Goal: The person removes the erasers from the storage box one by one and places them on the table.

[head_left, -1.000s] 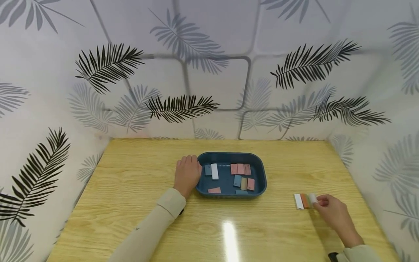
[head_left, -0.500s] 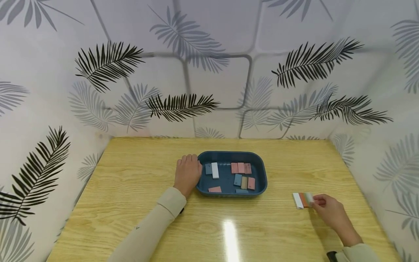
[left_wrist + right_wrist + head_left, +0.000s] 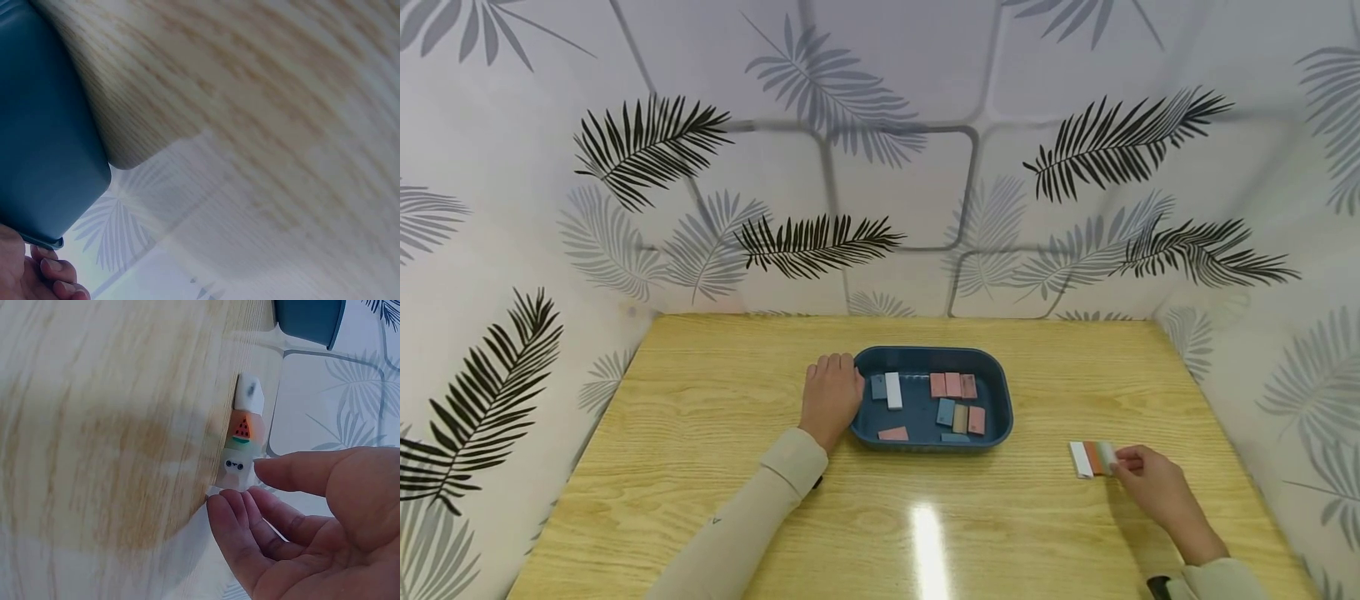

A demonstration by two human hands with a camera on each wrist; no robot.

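My left hand [image 3: 832, 402] grips the left rim of a dark blue plastic tray [image 3: 1003, 400]; curled fingers show at that rim in the left wrist view. At the right of the table, my right hand [image 3: 1159, 490] pinches a small white eraser [image 3: 234, 467] with a printed face between thumb and fingertips. This eraser is the near end of a short row in the right wrist view. Beside it lies an orange-and-green eraser with a watermelon print [image 3: 242, 428], then a plain-looking white eraser [image 3: 250, 394] at the far end.
Inside the tray are several small blocks, among them a white block [image 3: 892, 390], pink blocks [image 3: 952, 384], a blue block [image 3: 945, 412] and a tan block [image 3: 960, 418]. The wood-grain table [image 3: 737, 367] meets a leaf-patterned backdrop [image 3: 895, 192] at the back and sides.
My right hand has edged slightly left, and the white eraser in its fingers has come in line against the row. The row has shifted a little left. The left hand and tray have stayed put.
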